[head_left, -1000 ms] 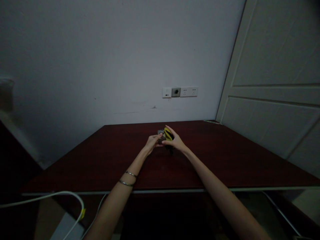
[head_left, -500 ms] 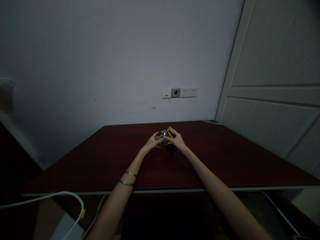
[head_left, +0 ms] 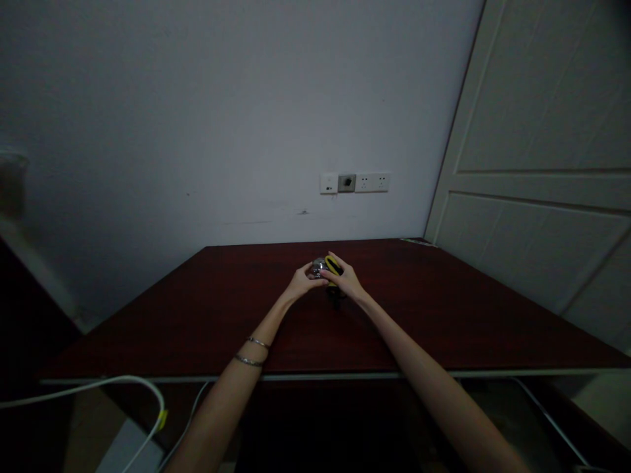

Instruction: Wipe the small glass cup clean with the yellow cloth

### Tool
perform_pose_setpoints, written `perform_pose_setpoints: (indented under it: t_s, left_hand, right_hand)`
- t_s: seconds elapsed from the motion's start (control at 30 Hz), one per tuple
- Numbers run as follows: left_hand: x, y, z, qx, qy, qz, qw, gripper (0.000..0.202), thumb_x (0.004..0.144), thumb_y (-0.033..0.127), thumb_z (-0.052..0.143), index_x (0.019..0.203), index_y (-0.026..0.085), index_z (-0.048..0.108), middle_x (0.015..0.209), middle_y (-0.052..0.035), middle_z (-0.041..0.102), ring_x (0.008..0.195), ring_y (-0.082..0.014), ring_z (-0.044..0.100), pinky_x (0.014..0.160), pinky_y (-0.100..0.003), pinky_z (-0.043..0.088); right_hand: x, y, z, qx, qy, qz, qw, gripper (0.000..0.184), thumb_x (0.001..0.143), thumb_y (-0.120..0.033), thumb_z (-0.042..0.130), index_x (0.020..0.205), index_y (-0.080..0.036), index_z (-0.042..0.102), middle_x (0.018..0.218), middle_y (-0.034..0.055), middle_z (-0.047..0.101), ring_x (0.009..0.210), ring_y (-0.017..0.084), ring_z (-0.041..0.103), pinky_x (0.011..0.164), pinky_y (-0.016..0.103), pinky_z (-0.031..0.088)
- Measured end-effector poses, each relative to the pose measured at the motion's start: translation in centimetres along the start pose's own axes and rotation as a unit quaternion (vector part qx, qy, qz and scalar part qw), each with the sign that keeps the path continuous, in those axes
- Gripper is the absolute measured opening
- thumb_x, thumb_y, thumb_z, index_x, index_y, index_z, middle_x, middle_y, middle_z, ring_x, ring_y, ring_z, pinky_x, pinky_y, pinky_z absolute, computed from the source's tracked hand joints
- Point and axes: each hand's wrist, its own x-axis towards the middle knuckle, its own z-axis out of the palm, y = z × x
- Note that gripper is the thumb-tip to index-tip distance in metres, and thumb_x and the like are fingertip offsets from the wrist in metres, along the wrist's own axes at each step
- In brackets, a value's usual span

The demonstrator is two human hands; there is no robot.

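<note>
Above the middle of the dark red tabletop point(head_left: 207, 315), my two hands meet at one small object. It has a shiny silver, rounded part point(head_left: 318, 266) on the left and a yellow-and-black part point(head_left: 332, 264) on the right. My left hand point(head_left: 300, 284) curls its fingers and thumb around the silver part. On the other side, my right hand point(head_left: 348, 281) is closed on the yellow-and-black part, its thumb reaching across toward the silver. Something dark hangs below the object, too dim to make out. My fingers hide much of both parts.
Behind the table is a pale wall with a row of sockets point(head_left: 372, 182). A white panelled door point(head_left: 537, 184) stands at the right. At the lower left, a white cable point(head_left: 133, 380) with a yellow tag loops in front of the table edge.
The object and my right hand have shifted slightly left, and its yellow rim has turned more toward me. My left fingers have closed in more firmly around the silver part.
</note>
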Motion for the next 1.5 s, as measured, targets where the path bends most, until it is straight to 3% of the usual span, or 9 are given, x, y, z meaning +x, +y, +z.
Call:
perform_pose_setpoints:
  t_s: [0.27, 0.43, 0.63, 0.73, 0.97, 1.13, 1.27, 1.37, 1.5]
  left_hand:
    - [0.1, 0.1, 0.2, 0.041, 0.042, 0.007, 0.998, 0.073, 0.047, 0.018, 0.079, 0.114, 0.010, 0.050, 0.105, -0.0118, 0.061, 0.089, -0.0191, 0.061, 0.083, -0.035, 0.048]
    - [-0.2, 0.5, 0.4, 0.055, 0.032, 0.043, 0.997, 0.075, 0.050, 0.017, 0.077, 0.118, 0.013, 0.045, 0.110, -0.0115, 0.058, 0.093, -0.0197, 0.059, 0.082, -0.033, 0.048]
    - [-0.2, 0.6, 0.7, 0.081, 0.040, 0.051, 0.995, 0.078, 0.050, 0.013, 0.073, 0.121, 0.012, 0.041, 0.114, -0.0129, 0.054, 0.098, -0.0213, 0.056, 0.082, -0.031, 0.048]
    - [-0.3, 0.5, 0.8, 0.093, 0.050, 0.056, 0.993, 0.082, 0.049, 0.012, 0.073, 0.124, 0.012, 0.038, 0.120, -0.0147, 0.049, 0.103, -0.0237, 0.053, 0.085, -0.034, 0.047]
    - [-0.2, -0.1, 0.6, 0.157, 0.064, 0.081, 0.982, 0.088, 0.043, 0.014, 0.078, 0.123, 0.014, 0.043, 0.122, -0.0137, 0.048, 0.113, -0.0278, 0.046, 0.099, -0.041, 0.035]
    - [0.2, -0.3, 0.4, 0.129, 0.082, 0.040, 0.987, 0.088, 0.043, 0.015, 0.079, 0.124, 0.013, 0.043, 0.114, -0.0124, 0.054, 0.100, -0.0248, 0.053, 0.089, -0.039, 0.043]
    - [0.2, -0.1, 0.4, 0.116, 0.071, 0.033, 0.990, 0.082, 0.048, 0.016, 0.076, 0.123, 0.013, 0.044, 0.106, -0.0095, 0.059, 0.087, -0.0201, 0.057, 0.081, -0.034, 0.047]
    - [0.0, 0.1, 0.6, 0.125, 0.070, 0.043, 0.989, 0.086, 0.046, 0.019, 0.078, 0.124, 0.013, 0.043, 0.110, -0.0113, 0.057, 0.091, -0.0211, 0.056, 0.083, -0.034, 0.046]
    - [0.0, 0.1, 0.6, 0.179, 0.054, 0.051, 0.981, 0.094, 0.042, 0.024, 0.081, 0.126, 0.012, 0.041, 0.118, -0.0144, 0.051, 0.102, -0.0248, 0.052, 0.089, -0.038, 0.042]
  right_hand:
    - [0.3, 0.8, 0.5, -0.018, 0.029, -0.023, 0.999, 0.057, 0.080, -0.053, 0.045, 0.126, -0.019, 0.047, 0.129, 0.0064, 0.049, 0.119, 0.020, 0.046, 0.103, 0.037, 0.031]
    - [-0.1, 0.2, 0.8, -0.062, 0.046, -0.083, 0.994, 0.053, 0.083, -0.049, 0.043, 0.127, -0.020, 0.046, 0.132, 0.0061, 0.046, 0.122, 0.019, 0.043, 0.105, 0.037, 0.030]
    - [-1.1, -2.0, 0.2, -0.166, -0.053, -0.201, 0.964, 0.044, 0.084, -0.037, 0.048, 0.127, -0.029, 0.045, 0.140, -0.0031, 0.033, 0.129, 0.019, 0.031, 0.109, 0.037, 0.024]
    - [-0.4, -2.2, -0.1, -0.169, -0.069, -0.203, 0.962, 0.042, 0.082, -0.034, 0.050, 0.124, -0.029, 0.048, 0.139, -0.0025, 0.036, 0.128, 0.019, 0.034, 0.108, 0.038, 0.025]
    - [1.9, -0.5, 0.1, -0.102, 0.002, -0.126, 0.987, 0.039, 0.082, -0.039, 0.049, 0.117, -0.024, 0.056, 0.127, 0.0027, 0.051, 0.117, 0.020, 0.048, 0.103, 0.038, 0.034]
    - [0.7, -1.8, -0.1, -0.192, -0.085, -0.220, 0.953, 0.040, 0.084, -0.032, 0.046, 0.123, -0.026, 0.049, 0.136, 0.0007, 0.041, 0.128, 0.019, 0.033, 0.107, 0.039, 0.027]
    - [0.0, -2.7, -0.2, -0.242, -0.138, -0.268, 0.922, 0.040, 0.084, -0.031, 0.048, 0.124, -0.027, 0.049, 0.134, -0.0010, 0.043, 0.130, 0.019, 0.030, 0.109, 0.041, 0.024]
    - [0.4, -2.2, -0.1, -0.215, -0.090, -0.261, 0.937, 0.038, 0.084, -0.032, 0.046, 0.122, -0.026, 0.051, 0.131, 0.0002, 0.047, 0.127, 0.018, 0.036, 0.108, 0.038, 0.027]
    - [1.6, -0.5, 0.3, -0.119, 0.006, -0.177, 0.977, 0.035, 0.084, -0.037, 0.045, 0.114, -0.023, 0.059, 0.122, 0.0040, 0.056, 0.115, 0.018, 0.050, 0.101, 0.036, 0.037]
